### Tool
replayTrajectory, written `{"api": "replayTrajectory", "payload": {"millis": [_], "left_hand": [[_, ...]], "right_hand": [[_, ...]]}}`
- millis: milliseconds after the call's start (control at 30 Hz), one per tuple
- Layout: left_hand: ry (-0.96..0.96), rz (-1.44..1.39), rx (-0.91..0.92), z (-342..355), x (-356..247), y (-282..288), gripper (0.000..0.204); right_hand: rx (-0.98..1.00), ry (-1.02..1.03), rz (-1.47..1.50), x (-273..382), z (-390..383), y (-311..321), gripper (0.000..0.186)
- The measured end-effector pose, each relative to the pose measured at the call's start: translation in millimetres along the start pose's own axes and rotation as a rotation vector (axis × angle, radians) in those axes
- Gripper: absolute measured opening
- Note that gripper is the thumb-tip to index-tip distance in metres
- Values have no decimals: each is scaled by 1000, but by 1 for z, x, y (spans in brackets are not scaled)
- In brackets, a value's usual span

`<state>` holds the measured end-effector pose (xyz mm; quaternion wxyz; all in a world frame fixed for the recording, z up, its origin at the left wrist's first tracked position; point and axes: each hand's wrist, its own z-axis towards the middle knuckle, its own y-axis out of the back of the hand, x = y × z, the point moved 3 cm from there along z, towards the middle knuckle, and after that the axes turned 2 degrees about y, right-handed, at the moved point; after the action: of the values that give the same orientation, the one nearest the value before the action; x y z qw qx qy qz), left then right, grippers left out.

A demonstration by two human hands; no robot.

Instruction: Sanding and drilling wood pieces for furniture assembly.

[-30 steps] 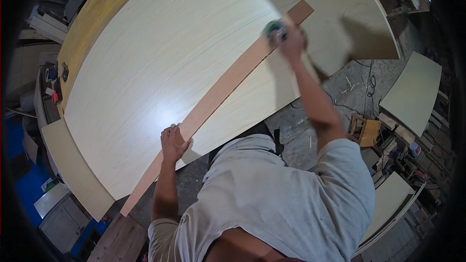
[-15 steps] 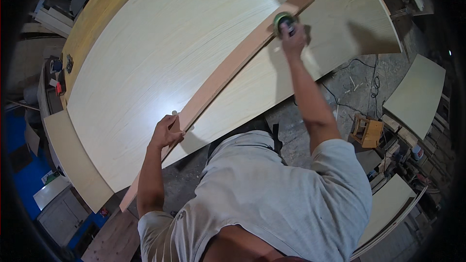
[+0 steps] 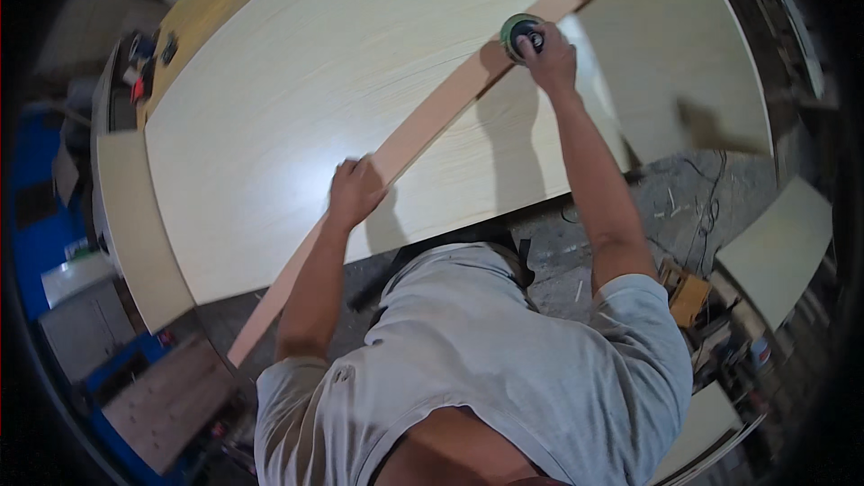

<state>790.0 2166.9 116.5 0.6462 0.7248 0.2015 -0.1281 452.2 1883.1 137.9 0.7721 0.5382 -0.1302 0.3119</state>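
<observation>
A long, narrow reddish-brown wooden plank (image 3: 441, 114) runs diagonally over a large pale wooden panel (image 3: 279, 117), its near-left end sticking out past the panel's edge. My left hand (image 3: 356, 191) is closed around the plank at about mid-length, with the fingers over its far edge. Toward the plank's far-right end, my right hand (image 3: 555, 65) grips a round tool (image 3: 515, 36), black with a green rim, which rests on the plank's face. Its exact kind is not clear. My right fingers partly cover it.
A pale board strip (image 3: 135, 225) lies along the panel's left end. To the right are a curved pale board (image 3: 778, 247), a small wooden stool-like piece (image 3: 688, 297) and dark cables (image 3: 714, 193) on the floor. Small tools (image 3: 139, 81) sit at the far left.
My left hand has shifted up along the plank. The round tool and right hand have come back from the plank's far end, toward my left hand. The whole view has turned slightly.
</observation>
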Motion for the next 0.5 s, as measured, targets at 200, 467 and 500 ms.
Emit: {"api": "replayTrajectory", "payload": {"millis": [200,467,500], "left_hand": [[227,-114,-99,12,-11,-2,72],[800,-310,-773,-240,136,32,40],[844,-295,-803,-291,153,20,40]], "right_hand": [[502,68,-16,126,-105,-118,45],[507,486,182,134,-88,-114,35],[476,497,54,116,-66,-113,34]]}}
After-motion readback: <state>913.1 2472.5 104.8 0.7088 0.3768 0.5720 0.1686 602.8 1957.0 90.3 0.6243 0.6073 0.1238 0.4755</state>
